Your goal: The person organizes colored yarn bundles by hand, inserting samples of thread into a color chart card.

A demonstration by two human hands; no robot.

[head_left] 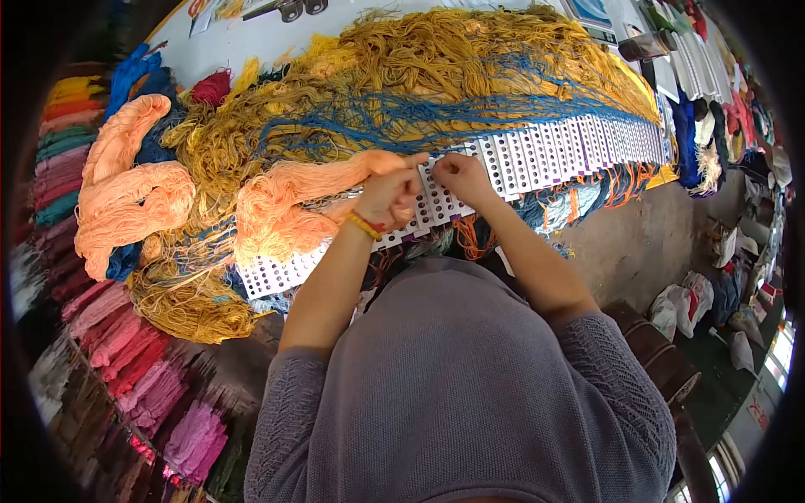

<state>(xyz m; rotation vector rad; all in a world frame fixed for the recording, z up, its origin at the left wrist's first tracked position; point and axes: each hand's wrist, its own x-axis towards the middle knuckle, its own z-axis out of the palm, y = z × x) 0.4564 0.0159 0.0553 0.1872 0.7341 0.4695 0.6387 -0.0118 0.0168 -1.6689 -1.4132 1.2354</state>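
My left hand [391,196], with a yellow and red band at its wrist, is closed at the end of a peach yarn skein [285,201] that runs leftward over the table. Just to its right, my right hand [464,178] is held in a pinch; whatever thread may be between its fingertips is too small to make out. Beneath both hands lies a row of white cards punched with holes [524,159], overlapping one another in a long strip. Orange and grey-blue threads [474,237] hang from the strip's near edge.
Tangled mustard yarn [411,59] is heaped behind the cards, with blue strands [394,117] across it. Another peach skein [134,201] lies farther left. Coloured skeins [117,327] hang at the left. A dark cup [646,46] stands at the back right.
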